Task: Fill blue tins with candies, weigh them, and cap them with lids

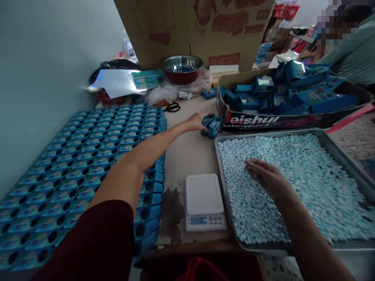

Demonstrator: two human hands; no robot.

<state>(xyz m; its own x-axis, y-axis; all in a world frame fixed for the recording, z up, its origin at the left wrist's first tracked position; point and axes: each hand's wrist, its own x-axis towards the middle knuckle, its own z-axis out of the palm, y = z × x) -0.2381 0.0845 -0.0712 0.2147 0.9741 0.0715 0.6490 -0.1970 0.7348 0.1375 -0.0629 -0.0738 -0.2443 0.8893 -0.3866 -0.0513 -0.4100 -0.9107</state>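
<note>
My left hand (195, 121) reaches forward over the table, its fingers closed on small blue boxes (214, 125) with dark round holes. They are beside the near left corner of the black carton; how many I grip is hard to tell. Over the metal tray (345, 156) is my right hand (263, 175), fingers and thumb pressed together. Whatever it may hold is too small to make out. Pale blue and white candy-like pieces (293, 156) cover the tray. A white digital scale (204, 195) lies between the tray and the rows of blue boxes (96, 156).
Behind the tray, a black carton (263, 124) is heaped with blue boxes. Black-handled scissors (172, 107), a red-sided steel bowl (182, 76) and a large cardboard box (190, 31) are toward the back. A person in a striped sleeve (348, 64) is at upper right.
</note>
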